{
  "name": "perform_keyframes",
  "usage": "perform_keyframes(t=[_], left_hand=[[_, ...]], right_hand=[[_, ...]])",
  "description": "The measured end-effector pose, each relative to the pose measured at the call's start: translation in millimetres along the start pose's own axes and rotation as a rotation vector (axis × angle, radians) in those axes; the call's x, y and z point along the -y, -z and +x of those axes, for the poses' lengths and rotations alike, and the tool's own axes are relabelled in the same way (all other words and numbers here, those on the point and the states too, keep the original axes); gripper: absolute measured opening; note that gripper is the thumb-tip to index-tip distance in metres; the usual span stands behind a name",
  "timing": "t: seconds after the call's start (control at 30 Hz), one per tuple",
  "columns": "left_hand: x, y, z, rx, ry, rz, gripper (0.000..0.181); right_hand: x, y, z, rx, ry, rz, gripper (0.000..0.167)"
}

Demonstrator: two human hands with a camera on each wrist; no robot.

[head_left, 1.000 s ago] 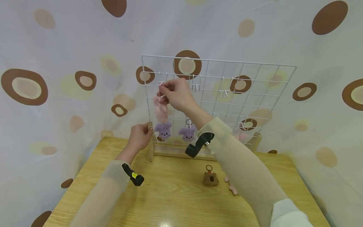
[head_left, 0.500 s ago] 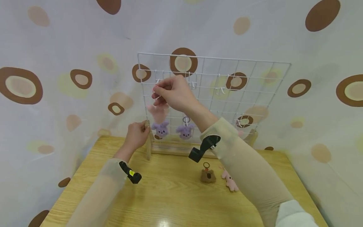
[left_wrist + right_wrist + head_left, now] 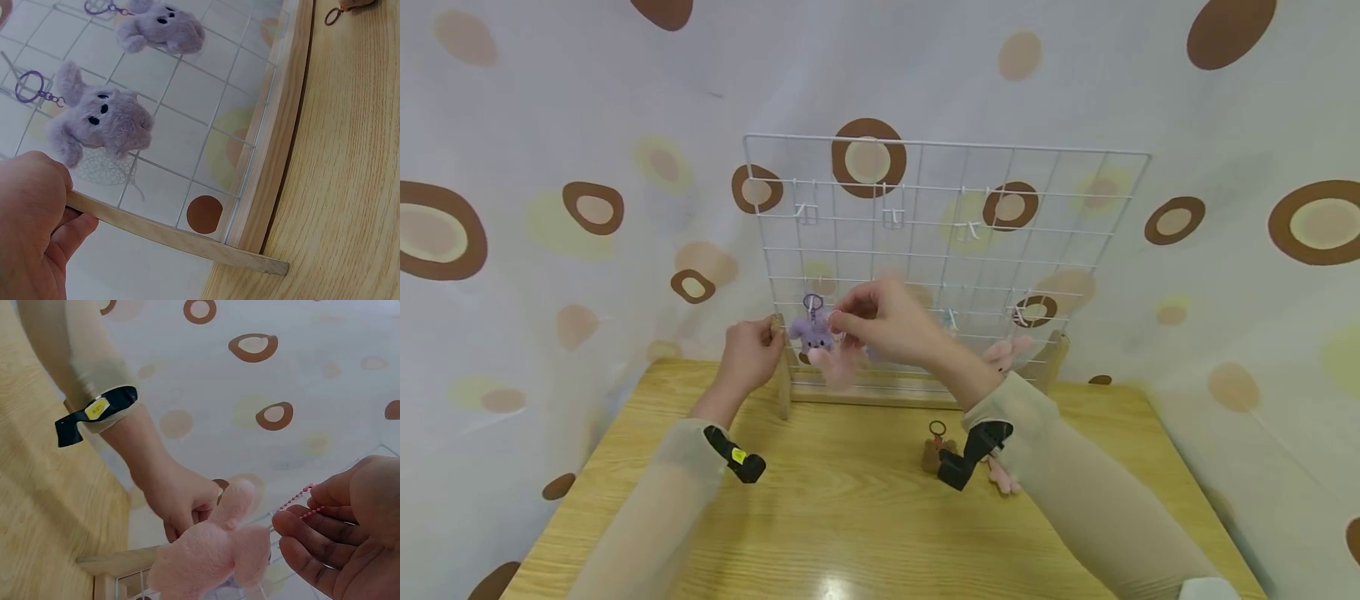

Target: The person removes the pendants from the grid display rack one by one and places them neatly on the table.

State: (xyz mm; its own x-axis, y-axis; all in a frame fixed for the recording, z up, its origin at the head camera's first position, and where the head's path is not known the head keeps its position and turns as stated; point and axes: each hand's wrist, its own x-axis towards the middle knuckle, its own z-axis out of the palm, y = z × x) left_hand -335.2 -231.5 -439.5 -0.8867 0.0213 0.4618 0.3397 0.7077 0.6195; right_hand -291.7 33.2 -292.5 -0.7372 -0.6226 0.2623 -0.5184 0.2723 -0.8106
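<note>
My left hand [image 3: 752, 354] grips the wooden side post [image 3: 175, 242] at the left end of a white wire grid rack [image 3: 955, 145]. The thumb and index finger of my right hand [image 3: 891, 323] pinch a pink beaded chain [image 3: 291, 502]. From that chain hangs a pink plush keychain [image 3: 200, 556], in front of the grid's lower left and blurred in the head view. Just behind it a purple plush keychain [image 3: 103, 119] hangs on a hook by its ring. A second purple plush keychain [image 3: 162, 30] beside it is mostly hidden by my right hand in the head view.
White hooks [image 3: 892, 218] line the upper grid with nothing on them. Another pink plush [image 3: 1004, 353] hangs at lower right. On the wooden table [image 3: 820, 525] lie a brown plush keychain [image 3: 930, 455] and a pink plush [image 3: 1003, 477], both partly covered by the right wrist camera.
My right hand has come down from the upper left hook, bringing the pink plush keychain with it; that hook is bare now. My left hand keeps its grip on the post.
</note>
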Motion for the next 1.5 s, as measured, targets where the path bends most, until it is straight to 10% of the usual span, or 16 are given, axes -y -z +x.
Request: perform_keyframes(t=[1.03,1.5], left_hand=[[2.0,4.4,-5.0,-0.020,0.024,-0.024,0.016],[-6.0,2.3,-3.4,0.022,0.054,-0.074,0.022]], right_hand=[[-96,-37,-99.5,0.122,-0.127,0.044,0.014],[-161,-45,-103.4,-0.076,-0.321,0.197,0.020]])
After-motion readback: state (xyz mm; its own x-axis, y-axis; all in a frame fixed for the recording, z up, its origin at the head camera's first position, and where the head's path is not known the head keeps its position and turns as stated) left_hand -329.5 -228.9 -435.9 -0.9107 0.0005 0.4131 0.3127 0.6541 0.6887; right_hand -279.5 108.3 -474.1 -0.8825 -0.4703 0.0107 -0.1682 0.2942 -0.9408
